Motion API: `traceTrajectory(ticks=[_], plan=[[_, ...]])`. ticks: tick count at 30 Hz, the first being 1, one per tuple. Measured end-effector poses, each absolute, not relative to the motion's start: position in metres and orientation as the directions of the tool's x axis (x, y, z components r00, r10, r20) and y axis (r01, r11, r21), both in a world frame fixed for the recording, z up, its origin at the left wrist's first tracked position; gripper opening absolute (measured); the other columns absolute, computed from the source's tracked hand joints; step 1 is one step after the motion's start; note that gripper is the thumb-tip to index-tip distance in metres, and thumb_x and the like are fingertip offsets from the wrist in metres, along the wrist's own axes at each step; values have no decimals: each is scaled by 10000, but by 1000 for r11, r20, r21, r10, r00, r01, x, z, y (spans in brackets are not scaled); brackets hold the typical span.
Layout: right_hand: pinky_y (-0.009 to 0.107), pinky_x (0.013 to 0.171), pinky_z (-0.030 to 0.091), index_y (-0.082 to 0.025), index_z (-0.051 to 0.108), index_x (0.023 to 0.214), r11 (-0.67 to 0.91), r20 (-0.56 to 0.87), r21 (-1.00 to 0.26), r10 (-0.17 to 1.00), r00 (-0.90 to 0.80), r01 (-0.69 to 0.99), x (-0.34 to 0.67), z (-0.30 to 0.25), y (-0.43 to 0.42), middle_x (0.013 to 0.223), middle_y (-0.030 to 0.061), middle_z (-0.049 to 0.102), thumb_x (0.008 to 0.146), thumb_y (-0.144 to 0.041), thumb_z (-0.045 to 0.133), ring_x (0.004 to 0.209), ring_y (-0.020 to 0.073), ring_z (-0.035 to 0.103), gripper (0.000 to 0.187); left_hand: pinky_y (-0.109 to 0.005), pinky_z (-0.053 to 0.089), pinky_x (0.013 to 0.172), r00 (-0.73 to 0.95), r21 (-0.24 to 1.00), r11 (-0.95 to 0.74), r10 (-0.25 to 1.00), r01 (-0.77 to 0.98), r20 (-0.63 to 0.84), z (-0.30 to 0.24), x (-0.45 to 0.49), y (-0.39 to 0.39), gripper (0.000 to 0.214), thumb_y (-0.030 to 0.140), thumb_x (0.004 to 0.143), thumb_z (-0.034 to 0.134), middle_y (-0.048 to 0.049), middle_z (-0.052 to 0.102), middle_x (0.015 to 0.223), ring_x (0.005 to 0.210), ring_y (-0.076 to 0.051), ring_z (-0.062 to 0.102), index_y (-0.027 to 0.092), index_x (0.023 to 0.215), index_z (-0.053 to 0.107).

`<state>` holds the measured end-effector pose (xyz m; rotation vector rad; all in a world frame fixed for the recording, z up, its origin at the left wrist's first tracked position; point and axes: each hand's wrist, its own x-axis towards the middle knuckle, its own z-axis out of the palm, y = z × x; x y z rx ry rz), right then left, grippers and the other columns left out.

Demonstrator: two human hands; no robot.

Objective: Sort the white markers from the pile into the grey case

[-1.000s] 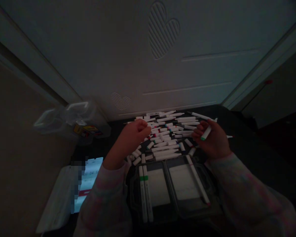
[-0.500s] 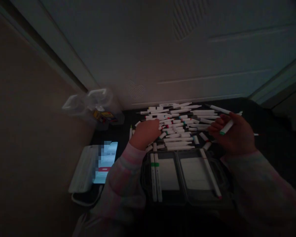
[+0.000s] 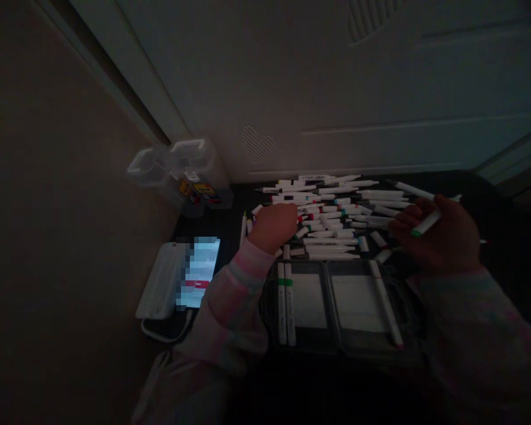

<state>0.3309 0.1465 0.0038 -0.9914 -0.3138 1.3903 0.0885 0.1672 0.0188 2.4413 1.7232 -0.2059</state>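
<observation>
My right hand [image 3: 458, 239] is closed around a white marker cap with a green end [image 3: 426, 224], held above the right side of the marker pile. Over the pile's left part, my left hand [image 3: 274, 227] is curled shut, knuckles up; its fingertips are hidden, so I cannot make out what they grip. Many white markers and loose caps [image 3: 331, 241] lie spread beneath and between both hands. In front sits a clear two-part case [image 3: 330, 307]. Two green-banded markers [image 3: 285, 313] lie in its left half, and a marker with a pinkish end [image 3: 387, 307] lies slanted in its right half.
Two clear plastic containers [image 3: 207, 171] stand at the back left against a white door [image 3: 314, 77]. A lit phone [image 3: 199, 274] lies beside a white oblong object [image 3: 161, 283] with a cable. The black tabletop [image 3: 504, 200] runs along the door. The scene is dim.
The camera view has shifted, so everything sits further right and slightly higher in the picture. Both hands keep nearly the same pose and place over the markers.
</observation>
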Motion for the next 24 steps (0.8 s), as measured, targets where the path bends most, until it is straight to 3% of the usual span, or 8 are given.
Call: traceTrajectory(ticks=[8, 12, 19, 24], plan=[[183, 399, 326, -182, 423, 571, -105, -336, -710, 920, 204, -696, 331, 3, 152, 472, -56, 387, 736, -295, 459, 399, 58, 355, 202, -320, 449, 652, 334, 38, -334, 917, 942, -216, 28, 88, 172, 290, 323, 794, 376, -109, 651, 929, 834, -247, 615, 159, 957, 552], [178, 393, 305, -175, 456, 619, -70, -304, -681, 933, 194, -729, 335, -1, 158, 448, -66, 410, 750, -288, 457, 367, 48, 341, 173, -273, 413, 600, 293, 111, -272, 913, 956, -283, 35, 88, 179, 351, 457, 797, 339, -72, 654, 887, 778, -214, 611, 203, 952, 527], [172, 365, 242, -165, 467, 673, 22, -145, -740, 971, 191, -672, 337, 4, 165, 442, -72, 424, 806, -281, 430, 353, 46, 350, 180, -261, 392, 617, 292, 241, -219, 899, 946, -327, 53, 86, 182, 392, 505, 786, 338, -56, 637, 878, 779, -209, 590, 201, 977, 496], [169, 382, 257, -162, 494, 754, 54, -7, -838, 994, 109, -543, 331, 30, 167, 493, -72, 438, 826, -257, 416, 377, 40, 345, 143, -250, 390, 625, 238, 236, -167, 920, 957, -313, 58, 87, 180, 437, 528, 767, 369, -53, 619, 907, 767, -194, 578, 191, 1007, 509]])
